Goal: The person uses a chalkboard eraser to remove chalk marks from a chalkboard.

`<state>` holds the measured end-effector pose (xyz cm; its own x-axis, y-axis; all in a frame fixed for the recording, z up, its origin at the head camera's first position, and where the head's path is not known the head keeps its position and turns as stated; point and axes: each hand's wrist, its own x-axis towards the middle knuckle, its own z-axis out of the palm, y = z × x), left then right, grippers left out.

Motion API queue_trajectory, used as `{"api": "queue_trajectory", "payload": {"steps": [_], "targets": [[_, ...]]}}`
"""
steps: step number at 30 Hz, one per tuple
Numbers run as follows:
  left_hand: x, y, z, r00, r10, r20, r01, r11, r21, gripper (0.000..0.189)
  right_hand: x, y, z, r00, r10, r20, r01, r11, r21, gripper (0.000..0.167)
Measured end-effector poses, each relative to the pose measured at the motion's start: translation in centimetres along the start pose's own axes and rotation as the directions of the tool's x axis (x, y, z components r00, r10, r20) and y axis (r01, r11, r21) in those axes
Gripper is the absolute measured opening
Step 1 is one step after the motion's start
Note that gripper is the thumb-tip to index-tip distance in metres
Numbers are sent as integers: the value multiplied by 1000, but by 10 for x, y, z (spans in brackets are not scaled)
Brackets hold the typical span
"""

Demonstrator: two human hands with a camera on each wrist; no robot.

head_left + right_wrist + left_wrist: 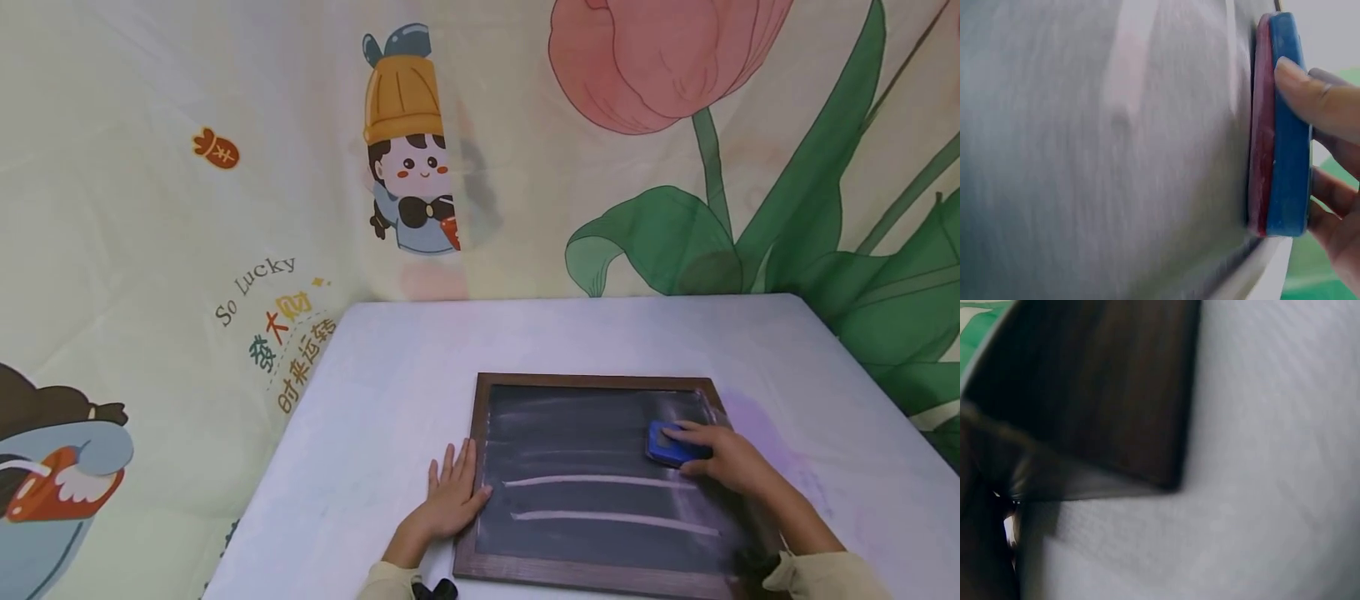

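Observation:
A framed blackboard [592, 454] lies flat on the table, with two pale chalk lines [600, 481] across its lower half and faint smears above them. My right hand [727, 457] grips a blue chalkboard eraser [670, 446] near the board's right side. In the right wrist view the eraser [1290, 137] shows a dark red pad against the board, with thumb and fingers on opposite sides of its blue back. At the board's left edge my left hand [452, 497] lies with fingers spread, its thumb reaching over the brown wooden frame [480, 408]. A frame corner [1147, 425] fills much of the left wrist view.
The white-covered table [390, 375] extends around the board, with a purplish patch [765, 442] at its right. Behind it hangs a cloth backdrop [510, 167] printed with a tulip, leaves and cartoon figures. A small black object [435, 590] sits by the left sleeve.

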<state>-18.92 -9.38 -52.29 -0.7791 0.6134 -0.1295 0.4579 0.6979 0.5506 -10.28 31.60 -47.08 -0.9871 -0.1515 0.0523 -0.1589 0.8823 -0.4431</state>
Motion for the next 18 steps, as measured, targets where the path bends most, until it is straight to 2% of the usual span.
{"api": "queue_trajectory", "payload": {"steps": [7, 13, 18], "targets": [[0, -1, -2, 1000, -6, 0, 6, 1000, 13, 74, 32, -40, 20, 999, -34, 30, 36, 998, -52, 54], [1, 1, -3, 1000, -4, -16, 4, 1000, 27, 74, 67, -89, 43, 994, -56, 92, 61, 997, -52, 53], [1, 2, -1, 1000, -2, -23, 2, 1000, 27, 73, 93, -132, 64, 984, -106, 141, 113, 993, -43, 52]]}}
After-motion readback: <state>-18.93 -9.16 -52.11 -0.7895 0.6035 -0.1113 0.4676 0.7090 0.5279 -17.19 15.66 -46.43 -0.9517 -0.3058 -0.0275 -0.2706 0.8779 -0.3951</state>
